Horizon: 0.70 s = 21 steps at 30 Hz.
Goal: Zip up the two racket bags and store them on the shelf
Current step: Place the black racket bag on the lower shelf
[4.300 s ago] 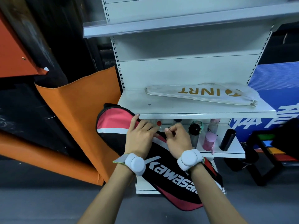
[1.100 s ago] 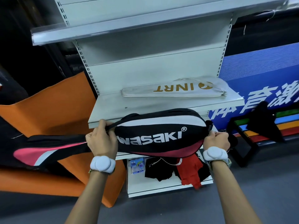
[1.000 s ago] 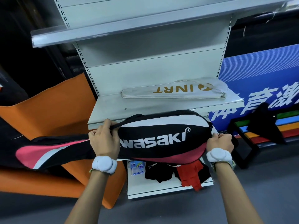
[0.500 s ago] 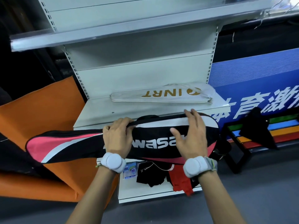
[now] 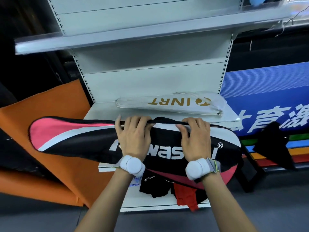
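Observation:
A black, pink and white racket bag [image 5: 80,139] with white lettering hangs level in front of the middle shelf [image 5: 103,113], its narrow pink end to the left. My left hand [image 5: 133,138] grips its top edge near the middle. My right hand [image 5: 195,139] grips the same edge further right, fingers curled over it. A white racket bag [image 5: 168,104] with gold letters lies flat at the back of that shelf, behind the dark bag.
An upper shelf [image 5: 133,36] juts out overhead. The bottom shelf holds black and red cloth [image 5: 184,193]. Orange padding [image 5: 55,106] leans at the left. A blue sign [image 5: 267,101] and a striped bench with a black cloth [image 5: 274,144] stand at the right.
The dark bag has risen to the middle shelf's edge and moved closer. My right hand went from its right end to its top edge, then closed its fingers over it.

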Each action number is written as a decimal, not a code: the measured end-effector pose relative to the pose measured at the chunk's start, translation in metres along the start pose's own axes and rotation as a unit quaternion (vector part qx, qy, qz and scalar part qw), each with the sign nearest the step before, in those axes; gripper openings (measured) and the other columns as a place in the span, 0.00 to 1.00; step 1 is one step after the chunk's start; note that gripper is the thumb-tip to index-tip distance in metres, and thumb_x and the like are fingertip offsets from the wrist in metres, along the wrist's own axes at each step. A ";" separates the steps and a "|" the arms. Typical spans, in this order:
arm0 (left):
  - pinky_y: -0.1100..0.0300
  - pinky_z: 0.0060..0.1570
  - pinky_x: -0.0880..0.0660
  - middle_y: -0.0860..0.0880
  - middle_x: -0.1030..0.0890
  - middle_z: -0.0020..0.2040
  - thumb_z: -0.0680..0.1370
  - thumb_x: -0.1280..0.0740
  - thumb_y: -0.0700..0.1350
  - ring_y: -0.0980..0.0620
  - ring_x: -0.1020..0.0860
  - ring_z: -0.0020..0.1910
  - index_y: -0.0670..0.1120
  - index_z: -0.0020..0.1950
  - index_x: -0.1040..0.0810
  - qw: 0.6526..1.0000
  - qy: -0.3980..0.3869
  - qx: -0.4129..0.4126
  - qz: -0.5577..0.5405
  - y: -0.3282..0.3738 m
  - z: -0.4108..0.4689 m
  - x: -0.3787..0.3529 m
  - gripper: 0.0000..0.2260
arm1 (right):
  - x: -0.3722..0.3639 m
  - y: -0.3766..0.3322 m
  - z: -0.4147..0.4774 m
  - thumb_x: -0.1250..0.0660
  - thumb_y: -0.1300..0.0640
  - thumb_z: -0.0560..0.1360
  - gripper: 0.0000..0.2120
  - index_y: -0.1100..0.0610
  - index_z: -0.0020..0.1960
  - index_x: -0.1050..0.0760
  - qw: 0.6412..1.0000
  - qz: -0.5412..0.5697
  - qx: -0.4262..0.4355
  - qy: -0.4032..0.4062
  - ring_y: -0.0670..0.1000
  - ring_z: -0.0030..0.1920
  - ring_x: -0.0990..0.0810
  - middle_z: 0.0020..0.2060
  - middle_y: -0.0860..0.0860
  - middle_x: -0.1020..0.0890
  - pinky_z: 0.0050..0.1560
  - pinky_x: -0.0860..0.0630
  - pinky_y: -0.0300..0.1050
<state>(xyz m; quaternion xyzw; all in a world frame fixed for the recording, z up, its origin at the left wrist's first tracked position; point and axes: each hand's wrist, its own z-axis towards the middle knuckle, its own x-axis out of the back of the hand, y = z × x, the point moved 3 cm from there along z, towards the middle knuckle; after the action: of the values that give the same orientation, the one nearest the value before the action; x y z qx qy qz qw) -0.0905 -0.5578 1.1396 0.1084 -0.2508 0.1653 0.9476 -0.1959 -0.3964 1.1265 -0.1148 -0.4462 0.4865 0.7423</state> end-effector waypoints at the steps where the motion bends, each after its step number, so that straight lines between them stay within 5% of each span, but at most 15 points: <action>1: 0.42 0.73 0.41 0.53 0.19 0.49 0.78 0.30 0.49 0.49 0.21 0.51 0.52 0.53 0.19 1.000 0.014 0.005 0.004 -0.001 0.003 -0.004 0.05 | -0.003 -0.002 0.004 0.36 0.46 0.78 0.11 0.53 0.53 0.23 1.000 0.000 -0.004 0.009 0.54 0.54 0.30 0.48 0.50 0.22 0.54 0.27 0.52; 4: 0.41 0.76 0.45 0.48 0.21 0.62 0.79 0.32 0.54 0.45 0.25 0.65 0.48 0.61 0.20 0.998 0.046 0.028 -0.015 -0.010 0.022 -0.017 0.14 | -0.011 -0.010 0.026 0.38 0.45 0.78 0.13 0.53 0.53 0.23 0.999 -0.005 -0.022 0.035 0.55 0.52 0.30 0.46 0.50 0.22 0.53 0.29 0.50; 9: 0.42 0.73 0.37 0.41 0.35 0.76 0.79 0.32 0.53 0.41 0.38 0.76 0.40 0.73 0.31 0.990 0.067 0.063 -0.108 -0.037 0.050 -0.034 0.27 | -0.021 -0.020 0.070 0.37 0.47 0.79 0.12 0.54 0.53 0.23 0.998 -0.010 -0.015 0.066 0.57 0.54 0.30 0.48 0.51 0.21 0.55 0.34 0.50; 16: 0.52 0.76 0.40 0.40 0.41 0.77 0.79 0.32 0.47 0.43 0.42 0.78 0.39 0.76 0.36 0.983 0.034 0.117 -0.136 -0.094 0.059 -0.081 0.28 | -0.050 -0.031 0.148 0.39 0.45 0.80 0.12 0.53 0.52 0.24 0.995 -0.040 0.014 0.090 0.57 0.57 0.31 0.49 0.51 0.22 0.53 0.34 0.51; 21: 0.44 0.71 0.33 0.38 0.38 0.74 0.78 0.32 0.53 0.39 0.38 0.75 0.40 0.74 0.35 0.980 -0.083 0.138 -0.114 -0.124 0.050 -0.125 0.29 | -0.087 -0.023 0.200 0.39 0.45 0.80 0.13 0.53 0.54 0.24 0.994 -0.073 0.011 0.077 0.58 0.59 0.31 0.52 0.53 0.21 0.53 0.36 0.51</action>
<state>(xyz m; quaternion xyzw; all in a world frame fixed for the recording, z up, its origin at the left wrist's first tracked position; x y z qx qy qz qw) -0.1692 -0.7187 1.1027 0.2789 -0.2895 0.0797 0.9122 -0.3476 -0.5325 1.2083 -0.1109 -0.3895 0.4254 0.8094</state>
